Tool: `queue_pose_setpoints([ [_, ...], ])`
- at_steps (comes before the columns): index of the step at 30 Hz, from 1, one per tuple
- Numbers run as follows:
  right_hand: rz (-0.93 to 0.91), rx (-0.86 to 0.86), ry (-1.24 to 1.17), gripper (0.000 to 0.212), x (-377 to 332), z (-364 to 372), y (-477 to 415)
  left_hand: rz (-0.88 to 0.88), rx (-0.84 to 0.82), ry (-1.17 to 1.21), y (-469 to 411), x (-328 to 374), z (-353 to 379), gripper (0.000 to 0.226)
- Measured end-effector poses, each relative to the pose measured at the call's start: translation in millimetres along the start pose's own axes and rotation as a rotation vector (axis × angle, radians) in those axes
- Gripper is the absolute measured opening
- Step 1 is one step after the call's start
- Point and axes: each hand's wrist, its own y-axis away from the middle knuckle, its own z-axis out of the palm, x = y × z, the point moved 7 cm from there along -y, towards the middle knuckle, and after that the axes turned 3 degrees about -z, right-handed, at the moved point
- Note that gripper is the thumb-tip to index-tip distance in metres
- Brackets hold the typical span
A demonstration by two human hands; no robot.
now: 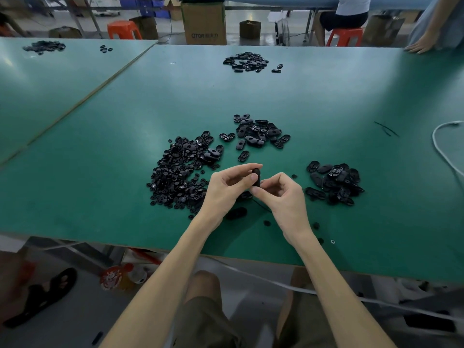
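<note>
Green table (100, 172): bare surface is lying open across the left side and the wide band before the far pile (246, 62). Disc heap (175, 177) is crowding the left hand (226, 189) from the left. Oval-shell heap (258, 133) is blocking just beyond the pinched black piece (256, 178). Right heap (334, 182) is standing near the right hand (286, 199). White cable (442, 146) is looping along the right edge (loose discs (316, 226) are dotting the near strip).

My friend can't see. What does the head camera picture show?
The left hand and right hand pinch a black part between them above a green table. Heaps of black pieces lie on it: round ones to the left, oval shells behind the hands, another pile to the right.
</note>
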Motion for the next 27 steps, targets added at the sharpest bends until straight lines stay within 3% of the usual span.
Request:
queue_pose_setpoints([
  [5,-0.022,-0.022,-0.032,0.018,-1,2,-1,0.020,0.040,-0.037,-1,-1,-3,0.023],
  [10,-0.015,0.061,-0.123,0.003,1,-4,-2,0.001,0.078,-0.081,0,-3,-6,0.021],
  [27,0.009,0.066,-0.106,0.006,3,-6,-1,0.008,-0.029,-0.104,3,1,5,0.023],
])
